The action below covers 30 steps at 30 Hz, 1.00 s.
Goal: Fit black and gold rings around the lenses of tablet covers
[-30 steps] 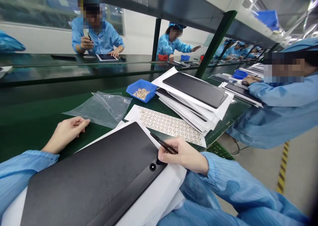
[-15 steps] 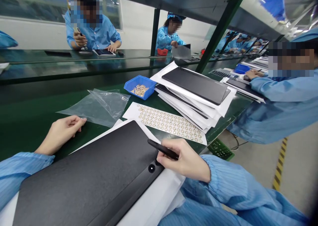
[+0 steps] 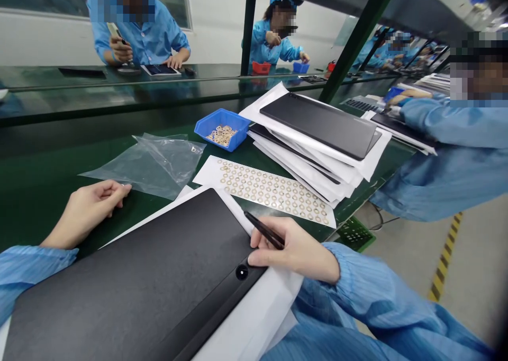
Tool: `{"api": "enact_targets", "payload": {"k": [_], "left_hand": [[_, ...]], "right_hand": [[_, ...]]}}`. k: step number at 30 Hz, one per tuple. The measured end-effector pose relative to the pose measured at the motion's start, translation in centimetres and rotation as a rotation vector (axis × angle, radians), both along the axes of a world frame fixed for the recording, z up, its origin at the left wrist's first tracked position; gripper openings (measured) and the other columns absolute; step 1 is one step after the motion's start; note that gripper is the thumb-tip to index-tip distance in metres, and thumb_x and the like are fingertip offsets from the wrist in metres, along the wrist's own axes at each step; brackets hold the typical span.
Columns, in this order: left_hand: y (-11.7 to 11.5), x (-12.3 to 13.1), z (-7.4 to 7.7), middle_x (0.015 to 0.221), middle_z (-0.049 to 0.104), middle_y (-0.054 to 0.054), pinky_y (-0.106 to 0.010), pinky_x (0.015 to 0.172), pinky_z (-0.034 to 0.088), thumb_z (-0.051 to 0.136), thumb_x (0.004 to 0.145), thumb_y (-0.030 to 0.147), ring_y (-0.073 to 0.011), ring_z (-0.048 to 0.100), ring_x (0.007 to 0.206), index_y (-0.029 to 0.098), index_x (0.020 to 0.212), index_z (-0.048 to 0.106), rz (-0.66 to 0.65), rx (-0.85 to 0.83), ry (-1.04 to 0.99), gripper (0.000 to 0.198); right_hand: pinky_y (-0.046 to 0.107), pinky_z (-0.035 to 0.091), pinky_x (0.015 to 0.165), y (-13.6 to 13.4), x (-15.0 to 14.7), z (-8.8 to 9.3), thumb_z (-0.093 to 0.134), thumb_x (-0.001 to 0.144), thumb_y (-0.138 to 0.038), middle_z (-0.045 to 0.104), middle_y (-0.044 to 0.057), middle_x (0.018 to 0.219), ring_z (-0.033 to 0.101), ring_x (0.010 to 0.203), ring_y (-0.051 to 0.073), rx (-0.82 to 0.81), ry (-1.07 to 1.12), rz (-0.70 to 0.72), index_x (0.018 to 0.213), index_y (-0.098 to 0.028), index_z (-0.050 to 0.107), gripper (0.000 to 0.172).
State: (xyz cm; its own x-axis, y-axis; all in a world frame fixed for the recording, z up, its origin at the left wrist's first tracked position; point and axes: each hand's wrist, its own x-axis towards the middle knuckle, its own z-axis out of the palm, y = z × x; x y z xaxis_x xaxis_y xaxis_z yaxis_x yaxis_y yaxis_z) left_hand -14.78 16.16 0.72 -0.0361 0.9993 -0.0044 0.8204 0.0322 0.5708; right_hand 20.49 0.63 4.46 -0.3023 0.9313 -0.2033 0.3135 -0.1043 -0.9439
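Green workbench (image 3: 35, 213), matte tablet (image 3: 119, 297), right hand (image 3: 293, 252), tweezers (image 3: 264, 229)

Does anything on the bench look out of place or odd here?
Yes: the stack of black panels on white sheets sits askew, its sheets fanned at uneven angles rather than squared up. The blue bin of small rings shows no spill.

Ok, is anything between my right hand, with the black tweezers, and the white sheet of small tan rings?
Nothing visible stands in the way. The right hand with the black tweezers sits just below the white sheet of tan rings; only a narrow strip of green workbench lies between.
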Motion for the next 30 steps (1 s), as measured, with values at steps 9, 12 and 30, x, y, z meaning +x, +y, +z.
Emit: {"api": "enact_targets", "payload": {"k": [9,12,30], "left_hand": [[0.1,-0.4,-0.2,0.059,0.055,0.005,-0.019,0.053,0.036,0.054,0.074,0.055,-0.0099,0.046,0.05,0.021,0.068,0.055,0.028,0.004,0.033,0.034],[0.1,-0.4,-0.3,0.059,0.055,0.006,-0.019,0.053,0.036,0.054,0.074,0.054,-0.0097,0.046,0.05,0.021,0.068,0.054,0.033,0.002,0.027,0.033],[-0.2,-0.1,-0.2,0.061,0.052,0.004,-0.018,0.05,0.036,0.054,0.076,0.051,-0.0092,0.044,0.051,0.02,0.068,0.054,0.04,0.003,0.019,0.032]], "right_hand": [[0.019,0.03,0.046,0.0,0.0,-0.2,0.064,0.073,-0.018,0.042,-0.007,0.054,0.037,0.048,0.005,-0.012,0.042,0.035,0.073,-0.017,0.052,0.011],[0.02,0.029,0.045,-0.1,0.0,-0.5,0.061,0.073,-0.017,0.042,-0.007,0.054,0.034,0.047,0.005,0.001,0.086,0.034,0.074,-0.017,0.052,0.009],[0.02,0.025,0.042,-1.2,-0.6,-1.6,0.062,0.074,-0.016,0.036,-0.009,0.049,0.028,0.042,0.004,0.044,0.244,-0.154,0.071,-0.018,0.049,0.013]]}}
